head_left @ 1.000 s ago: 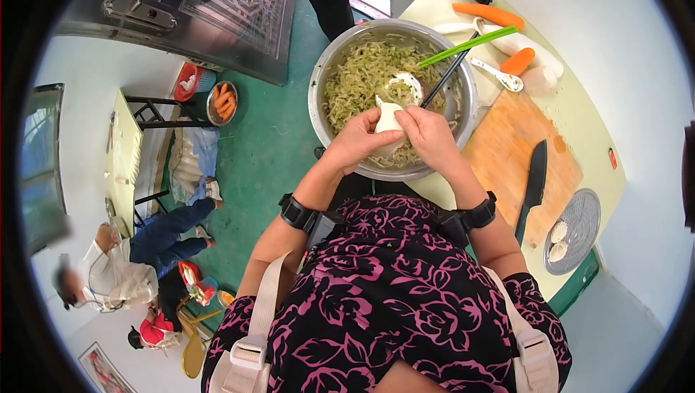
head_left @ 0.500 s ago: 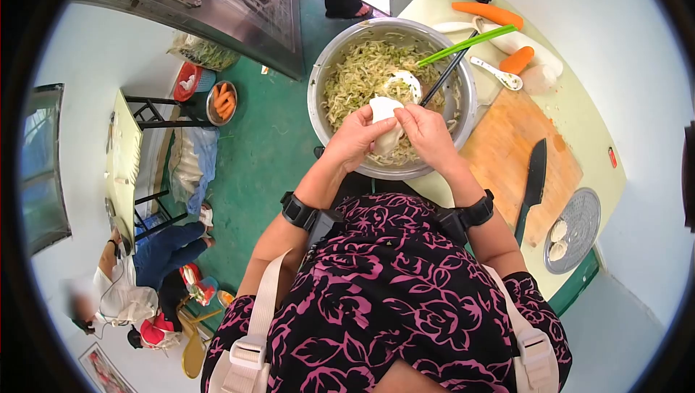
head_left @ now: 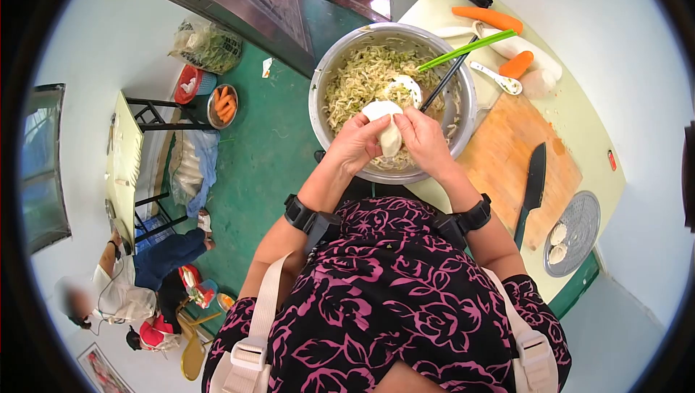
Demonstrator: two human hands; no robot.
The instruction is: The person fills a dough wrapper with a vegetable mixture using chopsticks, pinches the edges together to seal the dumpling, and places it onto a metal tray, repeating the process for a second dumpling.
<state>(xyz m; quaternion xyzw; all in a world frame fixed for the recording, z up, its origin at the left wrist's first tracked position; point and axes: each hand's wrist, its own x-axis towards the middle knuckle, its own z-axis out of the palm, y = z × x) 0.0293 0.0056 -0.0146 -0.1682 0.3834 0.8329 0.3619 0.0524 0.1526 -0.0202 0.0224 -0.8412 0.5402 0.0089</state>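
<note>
Pinching dumpling (head_left: 386,126) above bowl (head_left: 316,96) (shredded filling (head_left: 355,78) inside).

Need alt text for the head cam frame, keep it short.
The left hand and right hand pinch a white dough piece over a steel bowl of shredded filling. To the right, a knife lies on a wooden cutting board, with carrots beyond and a round tray holding two dough lumps.

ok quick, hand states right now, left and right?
left hand: closed, holding the white dough piece over the metal bowl.
right hand: closed, fingers pinching the same white dough piece.
</note>
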